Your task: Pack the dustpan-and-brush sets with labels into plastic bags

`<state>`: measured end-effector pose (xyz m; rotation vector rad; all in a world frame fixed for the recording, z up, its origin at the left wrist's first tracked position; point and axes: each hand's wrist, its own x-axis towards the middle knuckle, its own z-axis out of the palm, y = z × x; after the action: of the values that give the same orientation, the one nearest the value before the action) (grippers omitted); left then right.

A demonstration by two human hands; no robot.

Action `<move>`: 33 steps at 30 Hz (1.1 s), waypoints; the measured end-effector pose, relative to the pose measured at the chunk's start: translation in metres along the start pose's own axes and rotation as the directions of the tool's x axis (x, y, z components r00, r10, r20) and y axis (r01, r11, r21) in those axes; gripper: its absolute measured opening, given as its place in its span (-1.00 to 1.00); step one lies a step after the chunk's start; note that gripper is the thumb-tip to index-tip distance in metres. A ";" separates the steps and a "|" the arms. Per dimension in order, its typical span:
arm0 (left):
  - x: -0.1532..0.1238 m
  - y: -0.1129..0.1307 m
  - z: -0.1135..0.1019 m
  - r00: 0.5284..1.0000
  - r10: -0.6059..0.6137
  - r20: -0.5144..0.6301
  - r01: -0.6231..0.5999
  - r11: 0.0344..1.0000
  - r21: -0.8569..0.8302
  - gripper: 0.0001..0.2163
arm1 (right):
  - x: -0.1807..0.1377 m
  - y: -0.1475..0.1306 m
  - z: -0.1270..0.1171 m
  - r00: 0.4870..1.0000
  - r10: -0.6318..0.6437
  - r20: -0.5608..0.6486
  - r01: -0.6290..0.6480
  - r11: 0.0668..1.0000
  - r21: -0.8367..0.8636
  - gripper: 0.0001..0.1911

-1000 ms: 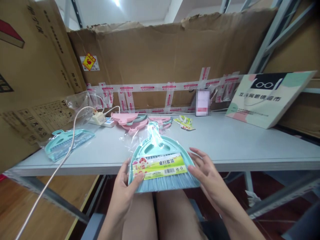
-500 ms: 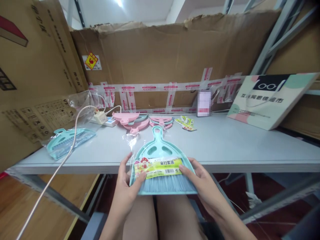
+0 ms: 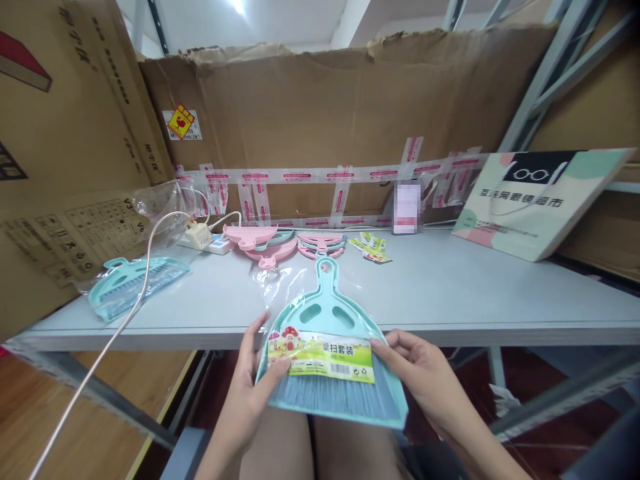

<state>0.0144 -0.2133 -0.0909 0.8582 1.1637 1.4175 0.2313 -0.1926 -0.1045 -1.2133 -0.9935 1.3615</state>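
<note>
Between my hands, over my lap at the table's front edge, is a turquoise dustpan and brush set [image 3: 331,299] in a clear plastic bag [image 3: 280,287]. Its handle points away from me and its blue-grey bristles [image 3: 330,398] face me. A green and yellow label card [image 3: 345,360] with a mushroom picture lies across the brush. My left hand [image 3: 263,367] grips the left edge, thumb on the card's left end. My right hand [image 3: 407,360] pinches the right side, its thumb by the card's right end; the fingers behind are partly hidden.
Another bagged turquoise dustpan set [image 3: 135,283] lies at the table's left, a white cable [image 3: 115,340] crossing before it. Pink dustpan pieces [image 3: 267,250], green label cards [image 3: 370,247], a power strip [image 3: 215,243], a phone [image 3: 407,208] and a printed box [image 3: 540,200] stand farther back.
The dustpan set has tilted and shifted slightly right and lower, its front edge now nearer me. My right hand has moved a little right with it. Both hands keep their hold.
</note>
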 end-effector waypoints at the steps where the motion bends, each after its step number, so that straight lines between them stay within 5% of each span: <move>1: 0.000 0.001 -0.002 1.000 -0.003 0.005 0.003 1.000 0.007 -0.23 | -0.001 -0.001 -0.001 1.000 -0.021 -0.012 0.021 0.999 -0.024 -0.57; 5: 0.001 0.004 -0.010 1.000 -0.007 0.026 0.007 1.000 0.010 -0.26 | -0.005 -0.013 -0.006 0.983 -0.016 0.182 0.013 1.000 0.017 -0.63; 8: -0.001 0.005 -0.014 0.998 -0.015 0.058 0.016 1.000 -0.015 -0.30 | -0.005 -0.023 -0.008 0.964 0.049 0.262 -0.090 0.985 0.150 -0.43; 16: -0.005 -0.001 -0.008 0.981 -0.103 0.164 0.107 0.994 -0.018 -0.35 | 0.026 -0.032 0.026 0.998 0.041 0.041 -0.052 0.941 0.333 -0.57; 23: -0.008 -0.002 -0.002 0.974 -0.180 0.140 0.196 0.974 -0.116 -0.35 | 0.046 -0.039 0.034 0.957 -0.181 -0.226 0.229 0.950 0.210 -0.48; 27: -0.008 -0.004 0.002 0.982 -0.170 0.076 0.181 0.969 -0.168 -0.40 | 0.051 -0.038 0.033 0.923 -0.318 -0.218 0.351 0.926 0.136 -0.58; 33: -0.005 -0.006 0.002 0.991 -0.069 -0.111 0.054 0.990 -0.132 -0.37 | 0.026 -0.036 0.028 0.997 -0.022 0.072 0.007 0.977 0.213 -0.43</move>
<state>0.0187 -0.2176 -0.0955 0.6516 1.1615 1.4899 0.2100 -0.1600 -0.0688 -1.0005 -0.8806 1.4695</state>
